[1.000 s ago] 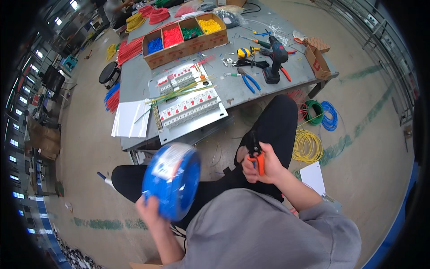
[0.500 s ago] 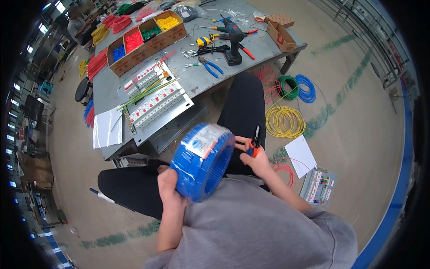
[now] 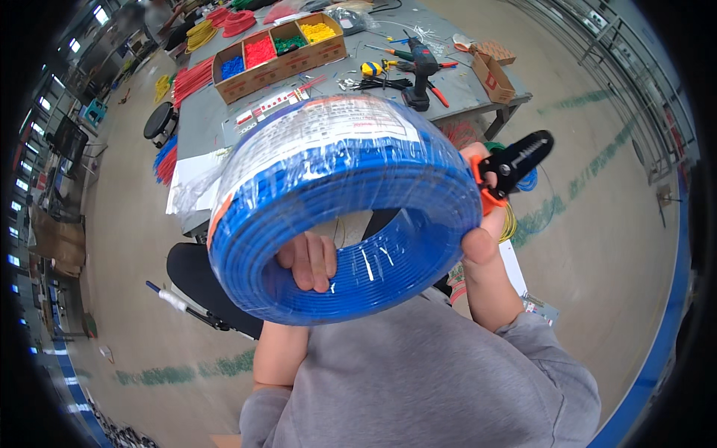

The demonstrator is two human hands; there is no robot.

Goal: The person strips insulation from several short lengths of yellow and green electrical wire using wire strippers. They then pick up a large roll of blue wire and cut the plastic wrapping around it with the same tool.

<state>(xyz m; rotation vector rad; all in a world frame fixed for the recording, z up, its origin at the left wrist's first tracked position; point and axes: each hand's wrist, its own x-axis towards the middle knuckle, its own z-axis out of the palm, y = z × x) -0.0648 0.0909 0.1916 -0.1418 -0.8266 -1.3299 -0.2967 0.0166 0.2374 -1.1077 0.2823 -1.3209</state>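
One coil of blue wire (image 3: 343, 179) filled the middle of the view, with two hands on it and one black tool with orange handles (image 3: 515, 160) beside its right side. Behind it, the grey counter (image 3: 469, 95) carried one power drill (image 3: 424, 67) and one divided cardboard box (image 3: 287, 72) whose four compartments held blue, red, green and yellow pieces.

The left hand (image 3: 310, 261) reached up through the coil's opening, fingers together and hooked against the inner wall; its thumb was hidden. The right hand (image 3: 484, 237) was curled around the tool's handles, thumb against the coil's right side.

Held up in front of the person's chest, the coil was tilted, its opening toward the person, wrapped in shiny clear plastic with a white label (image 3: 336, 127) across the top.
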